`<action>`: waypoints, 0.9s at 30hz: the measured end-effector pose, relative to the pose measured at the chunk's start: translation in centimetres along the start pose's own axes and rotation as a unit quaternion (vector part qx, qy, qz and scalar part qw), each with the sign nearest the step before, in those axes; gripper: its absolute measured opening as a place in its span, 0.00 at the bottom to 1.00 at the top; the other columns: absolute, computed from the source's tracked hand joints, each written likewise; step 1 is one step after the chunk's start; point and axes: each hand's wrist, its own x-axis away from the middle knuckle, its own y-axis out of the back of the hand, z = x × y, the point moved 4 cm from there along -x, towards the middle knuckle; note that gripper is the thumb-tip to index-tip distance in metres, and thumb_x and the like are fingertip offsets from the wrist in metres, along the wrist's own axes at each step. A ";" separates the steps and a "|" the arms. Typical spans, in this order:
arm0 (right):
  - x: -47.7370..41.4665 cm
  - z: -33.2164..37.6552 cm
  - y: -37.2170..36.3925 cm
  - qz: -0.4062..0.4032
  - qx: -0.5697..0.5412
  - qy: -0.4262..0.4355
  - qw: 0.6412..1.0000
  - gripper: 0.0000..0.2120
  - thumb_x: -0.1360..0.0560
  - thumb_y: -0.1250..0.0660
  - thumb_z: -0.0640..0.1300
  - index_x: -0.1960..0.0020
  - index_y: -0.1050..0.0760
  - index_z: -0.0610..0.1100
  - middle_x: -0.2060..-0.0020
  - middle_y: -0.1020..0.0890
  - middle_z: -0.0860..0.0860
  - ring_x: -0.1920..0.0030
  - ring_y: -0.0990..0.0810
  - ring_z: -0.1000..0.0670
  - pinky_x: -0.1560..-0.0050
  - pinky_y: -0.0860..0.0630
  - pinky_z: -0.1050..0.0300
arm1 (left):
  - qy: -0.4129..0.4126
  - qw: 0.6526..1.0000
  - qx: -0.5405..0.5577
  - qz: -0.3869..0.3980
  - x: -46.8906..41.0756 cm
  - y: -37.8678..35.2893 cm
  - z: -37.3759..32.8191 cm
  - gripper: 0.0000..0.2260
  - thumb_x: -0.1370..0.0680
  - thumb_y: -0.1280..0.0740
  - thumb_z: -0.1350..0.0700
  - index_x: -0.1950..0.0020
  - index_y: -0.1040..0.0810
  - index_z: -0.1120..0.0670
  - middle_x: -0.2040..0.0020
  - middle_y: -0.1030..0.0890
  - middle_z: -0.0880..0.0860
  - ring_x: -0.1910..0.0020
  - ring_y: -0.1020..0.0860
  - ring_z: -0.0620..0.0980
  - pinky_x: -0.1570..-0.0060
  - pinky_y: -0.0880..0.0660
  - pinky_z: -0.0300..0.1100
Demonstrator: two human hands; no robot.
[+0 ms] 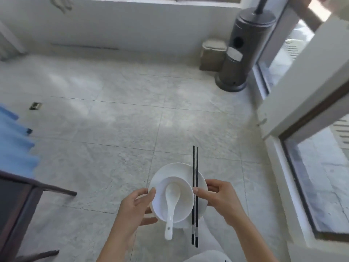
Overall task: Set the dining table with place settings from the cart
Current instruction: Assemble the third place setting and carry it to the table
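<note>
I carry a white plate over the tiled floor, low in the middle of the view. A white bowl sits on the plate, and a white ceramic spoon lies in the bowl with its handle pointing toward me. Two black chopsticks lie side by side across the plate's right part. My left hand grips the plate's left rim, thumb on top. My right hand grips the right rim, and its thumb presses on the chopsticks.
A dark wooden piece of furniture stands at the lower left with blue cloth above it. A grey patio heater stands at the back right beside a glass door. Pale floor tiles stretch ahead to a white wall.
</note>
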 end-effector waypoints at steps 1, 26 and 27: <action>-2.4 1.2 -0.1 0.014 0.005 0.001 1.000 0.18 0.36 0.15 0.56 0.48 0.12 0.53 0.55 0.09 0.48 0.53 0.09 0.46 0.52 0.12 0.46 | 0.000 1.000 0.007 0.001 -1.4 0.1 -1.2 0.22 0.27 0.23 0.42 0.39 0.18 0.52 0.49 0.11 0.55 0.52 0.12 0.59 0.54 0.14 0.55; -52.0 34.2 -21.0 0.189 0.152 0.036 0.969 0.15 0.34 0.17 0.54 0.48 0.11 0.54 0.54 0.09 0.52 0.56 0.09 0.48 0.61 0.15 0.56 | -0.087 0.979 0.149 -0.107 -37.7 16.1 -30.2 0.38 0.40 0.13 0.53 0.31 0.22 0.49 0.36 0.15 0.49 0.46 0.14 0.59 0.47 0.16 0.57; -53.8 35.7 -22.6 0.191 0.158 0.039 0.968 0.15 0.34 0.17 0.54 0.48 0.11 0.54 0.54 0.09 0.53 0.56 0.09 0.49 0.62 0.16 0.58 | -0.090 0.978 0.151 -0.109 -39.2 17.5 -31.8 0.38 0.39 0.13 0.54 0.31 0.22 0.50 0.36 0.15 0.49 0.46 0.14 0.60 0.48 0.16 0.56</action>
